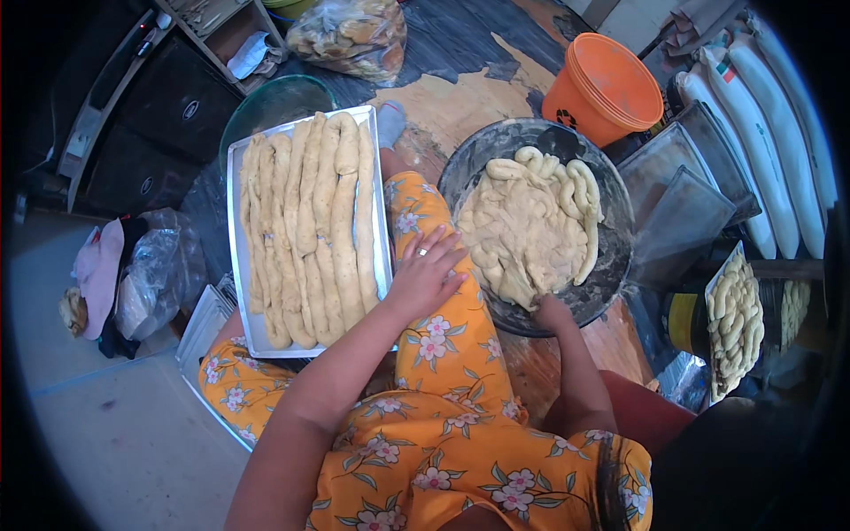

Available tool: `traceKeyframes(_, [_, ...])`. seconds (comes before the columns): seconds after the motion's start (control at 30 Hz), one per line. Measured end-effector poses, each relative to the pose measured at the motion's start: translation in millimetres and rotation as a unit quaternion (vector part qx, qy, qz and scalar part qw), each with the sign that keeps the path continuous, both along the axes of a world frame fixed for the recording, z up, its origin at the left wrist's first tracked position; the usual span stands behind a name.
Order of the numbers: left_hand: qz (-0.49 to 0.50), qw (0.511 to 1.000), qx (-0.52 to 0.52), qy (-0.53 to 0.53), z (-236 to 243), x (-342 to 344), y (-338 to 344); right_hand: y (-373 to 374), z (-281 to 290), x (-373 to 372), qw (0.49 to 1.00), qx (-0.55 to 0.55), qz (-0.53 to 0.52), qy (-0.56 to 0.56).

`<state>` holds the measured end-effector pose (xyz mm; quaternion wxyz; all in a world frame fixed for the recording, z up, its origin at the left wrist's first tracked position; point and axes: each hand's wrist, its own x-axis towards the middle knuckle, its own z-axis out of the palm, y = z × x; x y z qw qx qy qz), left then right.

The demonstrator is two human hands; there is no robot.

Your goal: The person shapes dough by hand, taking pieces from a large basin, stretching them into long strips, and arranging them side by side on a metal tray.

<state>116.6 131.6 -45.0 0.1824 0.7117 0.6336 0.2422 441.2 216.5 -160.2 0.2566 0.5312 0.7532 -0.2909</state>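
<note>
My left hand (428, 271) lies on my thigh over orange flowered cloth, with its fingers spread and nothing in them. At the near rim of a wide dark basin (617, 221), my right hand (552, 313) is closed on the edge of a soft mass of pale dough (518, 234). The dough stretches to a point at that hand, and its fingertips are hidden. Thick dough ropes (584, 199) curl along the far and right sides of the mass. Left of my left hand, a metal tray (237, 221) holds several long dough strips (305, 212) laid side by side.
An orange bucket (611, 88) stands beyond the basin. On the right are grey trays (682, 212), long white sacks (761, 133) and another tray of twisted dough (735, 323). A filled plastic bag (350, 35) and a green tub (270, 102) sit at the back left.
</note>
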Motion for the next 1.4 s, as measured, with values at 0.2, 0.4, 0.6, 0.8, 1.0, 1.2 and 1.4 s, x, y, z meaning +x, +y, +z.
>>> traceKeyframes(0.2, [-0.003, 1.000, 0.012, 0.007, -1, 1, 2, 29, 88, -49, 0.987, -0.060, -0.028, 0.144])
traceKeyframes(0.4, [0.002, 1.000, 0.005, 0.007, 1, 1, 4, 92, 95, -42, 0.951, 0.084, -0.116, 0.274])
traceKeyframes(0.6, [0.002, 1.000, 0.003, 0.001, -1, 2, 8, 84, -43, -17, 0.865, 0.318, -0.278, 0.273])
traceKeyframes(0.8, [0.009, 1.000, 0.005, 0.003, -2, 1, 3, 5, -121, -42, 0.881, 0.218, -0.377, 0.182])
traceKeyframes(1.0, [0.004, 1.000, 0.015, -0.009, -2, 3, 5, 5, -140, -44, 0.780, 0.212, -0.558, 0.186])
traceKeyframes(1.2, [0.012, 1.000, 0.004, -0.013, -6, -3, -3, 15, -68, -53, 0.722, -0.067, -0.553, 0.410])
traceKeyframes(1.4, [0.001, 1.000, 0.009, -0.018, -7, -2, 2, 43, 36, -24, 0.725, -0.036, -0.453, 0.517])
